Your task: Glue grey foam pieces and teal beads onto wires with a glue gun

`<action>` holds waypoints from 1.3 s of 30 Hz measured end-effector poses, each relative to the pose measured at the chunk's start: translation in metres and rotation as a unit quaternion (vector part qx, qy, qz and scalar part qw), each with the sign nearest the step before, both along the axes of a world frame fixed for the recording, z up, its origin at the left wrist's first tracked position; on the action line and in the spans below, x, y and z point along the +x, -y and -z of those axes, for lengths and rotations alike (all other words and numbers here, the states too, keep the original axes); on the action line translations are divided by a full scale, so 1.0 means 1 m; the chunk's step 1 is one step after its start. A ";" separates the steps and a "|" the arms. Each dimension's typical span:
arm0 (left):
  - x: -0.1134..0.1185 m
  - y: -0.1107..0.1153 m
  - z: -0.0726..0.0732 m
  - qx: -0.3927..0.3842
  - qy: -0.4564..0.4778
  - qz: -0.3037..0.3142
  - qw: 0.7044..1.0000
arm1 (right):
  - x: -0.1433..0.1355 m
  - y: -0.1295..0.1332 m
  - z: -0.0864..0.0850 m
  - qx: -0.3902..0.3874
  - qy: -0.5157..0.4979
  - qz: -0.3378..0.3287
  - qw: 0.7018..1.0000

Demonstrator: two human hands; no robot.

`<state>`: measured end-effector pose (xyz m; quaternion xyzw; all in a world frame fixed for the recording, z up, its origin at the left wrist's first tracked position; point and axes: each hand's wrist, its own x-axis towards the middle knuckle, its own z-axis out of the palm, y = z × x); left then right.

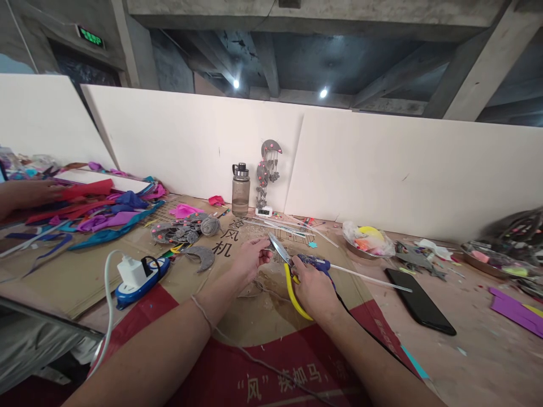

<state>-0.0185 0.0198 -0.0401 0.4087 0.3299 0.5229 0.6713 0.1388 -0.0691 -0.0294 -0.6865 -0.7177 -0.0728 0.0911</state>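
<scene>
My right hand (313,287) is closed on scissors (280,249) with yellow handles, their blades pointing up and left. Close to the blade tips, my left hand (250,261) pinches a small grey piece (270,247), mostly hidden by the fingers. Grey yarn (237,346) crosses my left forearm and trails over the cardboard. Just behind my right hand lies a blue glue gun (314,262), with a long translucent glue stick (369,276) sticking out of it. A grey crescent (201,258) and a ball of grey yarn (210,225) lie left of my hands.
A blue power strip (142,282) with a white plug stands at left. Further back are a water bottle (240,192) and a hanging moon ornament (270,164). A black phone (419,301) and a bowl (368,243) sit right. Another person's hand (25,198) touches coloured cloth scraps (102,206).
</scene>
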 end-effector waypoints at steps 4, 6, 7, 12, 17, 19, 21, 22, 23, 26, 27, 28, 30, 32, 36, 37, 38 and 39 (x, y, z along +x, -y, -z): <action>0.000 0.000 0.001 -0.002 0.004 -0.001 1.000 | 0.000 0.001 -0.001 -0.002 0.001 -0.001 1.000; 0.000 0.000 0.000 -0.004 0.007 -0.003 1.000 | 0.000 0.001 -0.002 -0.007 -0.002 0.001 1.000; 0.000 0.000 0.000 -0.004 0.007 -0.004 1.000 | 0.000 0.001 -0.003 -0.010 -0.005 0.001 1.000; 0.001 0.002 -0.002 -0.006 -0.003 -0.028 1.000 | 0.001 -0.001 -0.004 -0.007 -0.038 -0.004 0.999; 0.001 0.006 -0.005 0.014 -0.040 -0.100 0.994 | 0.002 -0.001 -0.004 -0.014 -0.058 0.005 0.998; 0.001 0.007 -0.006 0.016 -0.038 -0.094 0.995 | 0.002 0.000 -0.005 -0.017 -0.062 0.005 0.998; 0.001 0.008 -0.007 0.002 -0.020 -0.057 0.998 | 0.001 0.001 -0.006 -0.017 -0.066 0.002 0.998; 0.002 0.008 -0.007 -0.003 -0.012 -0.039 0.999 | 0.001 0.001 -0.006 -0.017 -0.068 0.002 0.998; 0.002 0.008 -0.007 -0.003 -0.006 -0.027 1.000 | 0.001 0.001 -0.006 -0.016 -0.070 0.002 0.997; 0.002 0.009 -0.007 0.014 -0.004 -0.030 0.999 | 0.002 0.001 -0.005 -0.011 -0.075 0.002 0.997; 0.002 0.009 -0.007 0.017 -0.006 -0.032 0.999 | 0.002 0.001 -0.005 -0.010 -0.076 0.004 0.997; 0.002 0.009 -0.007 0.018 -0.010 -0.036 0.999 | 0.002 0.001 -0.004 -0.011 -0.075 0.005 0.997; 0.001 0.008 -0.006 0.016 -0.016 -0.043 0.999 | 0.003 0.001 -0.004 -0.015 -0.073 0.006 0.997; 0.001 0.007 -0.005 0.016 -0.017 -0.045 0.999 | 0.002 0.001 -0.004 -0.017 -0.075 0.002 0.997; 0.002 0.005 -0.004 0.022 -0.028 -0.046 0.998 | 0.001 0.002 -0.005 -0.012 -0.087 -0.004 0.996; 0.002 0.005 -0.004 0.023 -0.032 -0.048 0.998 | 0.001 0.002 -0.005 -0.012 -0.089 -0.004 0.996; 0.002 0.006 -0.005 0.023 -0.036 -0.050 0.998 | 0.001 0.002 -0.005 -0.012 -0.090 -0.005 0.996; 0.002 0.006 -0.006 0.023 -0.041 -0.051 0.998 | 0.001 0.002 -0.005 -0.012 -0.090 -0.006 0.996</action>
